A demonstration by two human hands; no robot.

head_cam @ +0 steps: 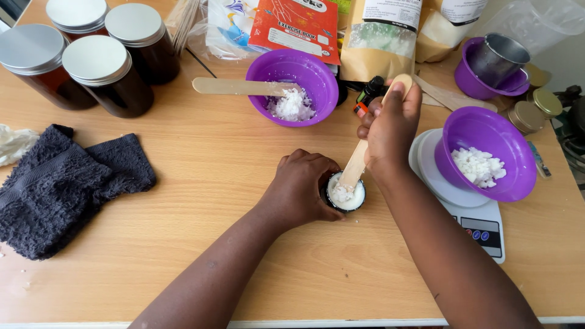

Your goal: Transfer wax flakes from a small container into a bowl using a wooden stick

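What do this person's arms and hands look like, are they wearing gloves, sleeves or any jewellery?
No gloves: both the left hand and the right hand are bare. Both forearms are bare too, with no sleeve showing as far as the bottom edge of the picture. No rings, bracelets or watch are visible. The nails that show look short and unpainted.

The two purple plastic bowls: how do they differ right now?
The purple plastic bowl at the back sits directly on the wooden table; the purple plastic bowl on the right rests tilted on a white kitchen scale. The back one has a flat wooden stick lying across its rim into it; the right one has none. Both hold white crumbly chunks.
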